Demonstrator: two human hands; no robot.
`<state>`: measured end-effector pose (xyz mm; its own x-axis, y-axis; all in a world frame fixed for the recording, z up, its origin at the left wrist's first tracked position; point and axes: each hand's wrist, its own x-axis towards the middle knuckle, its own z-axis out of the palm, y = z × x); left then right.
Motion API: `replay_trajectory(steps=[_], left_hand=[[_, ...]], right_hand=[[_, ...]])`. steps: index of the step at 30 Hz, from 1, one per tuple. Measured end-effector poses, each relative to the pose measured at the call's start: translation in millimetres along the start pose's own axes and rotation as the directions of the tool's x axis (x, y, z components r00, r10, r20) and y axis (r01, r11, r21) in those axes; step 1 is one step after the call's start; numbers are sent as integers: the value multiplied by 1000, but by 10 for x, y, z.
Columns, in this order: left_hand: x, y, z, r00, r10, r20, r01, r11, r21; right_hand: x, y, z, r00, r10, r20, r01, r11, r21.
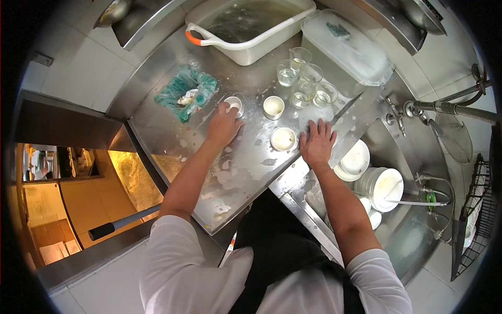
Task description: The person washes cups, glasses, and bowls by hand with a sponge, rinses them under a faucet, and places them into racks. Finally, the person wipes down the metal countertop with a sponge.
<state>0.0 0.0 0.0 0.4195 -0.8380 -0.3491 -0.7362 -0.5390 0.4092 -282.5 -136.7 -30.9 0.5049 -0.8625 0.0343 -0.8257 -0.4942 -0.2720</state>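
My left hand (224,126) has its fingers closed on the near-left side of a small white ramekin (236,101), which sits on the steel counter (246,172). Two more white ramekins stand to the right: one (273,107) farther back, and another (283,139) nearer, with yellowish residue inside. My right hand (317,142) lies with fingers spread on the counter by the sink edge, just right of the nearer ramekin and apart from it. Left of my left hand is a green plastic bag (180,112), opened out, with pale scraps in it.
Several clear glasses (288,74) stand together behind my right hand. Beyond them are a white tub (251,52) of murky water and a lidded plastic container (345,47). At right, the sink (379,128) holds stacked white dishes (387,188) beneath taps (396,116).
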Motion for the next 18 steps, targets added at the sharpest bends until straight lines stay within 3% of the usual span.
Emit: replay_trajectory(steps=[1,2,3,5,6,8,9,11,12,14,15,16,18], left_hand=[[-76,18,9,922,161,-352,-101,978,183],[-107,40,4,703,352,-618,-122,915,384],[-89,125,201,723,330,-608,-129,928,350],[86,150,284,622,18,-782,-157,982,-103],[152,83,303,612,15,-790,-147,985,-95],[307,25,379,731,-198,-653,-202,851,-484],[370,47,357,719,-205,-664,-205,850,-485],[434,60,339,684,-421,-596,-223,658,-720],[468,27,264,677,-424,-602,-227,657,-719],[501,-72,-4,681,-449,-578,-498,294,-816],[497,-138,-201,715,-452,-534,-551,107,-828],[463,-216,-451,749,-442,-493,-582,-84,-809],[476,-613,-891,862,-387,-327,-484,-440,-756]], right_hand=[[3,-29,-8,1000,-7,-13,7,1000,11],[5,-51,-7,1000,-16,-27,16,1000,22],[-74,82,-36,1000,-11,5,11,1000,-9],[-20,82,-15,1000,-12,-9,11,1000,-20],[-15,25,13,1000,-25,-13,25,1000,-9],[-18,12,14,1000,-16,-14,16,1000,-12],[5,9,13,999,-32,-22,32,999,-13],[-12,20,23,999,-34,-19,33,999,-23],[-8,16,9,1000,-24,-5,24,999,-31],[1,15,15,1000,-27,-11,27,999,-27],[-9,19,21,1000,-23,-11,23,999,-25],[-14,31,32,1000,-23,-13,23,1000,-20],[-12,43,66,999,-24,-30,23,999,-28]])
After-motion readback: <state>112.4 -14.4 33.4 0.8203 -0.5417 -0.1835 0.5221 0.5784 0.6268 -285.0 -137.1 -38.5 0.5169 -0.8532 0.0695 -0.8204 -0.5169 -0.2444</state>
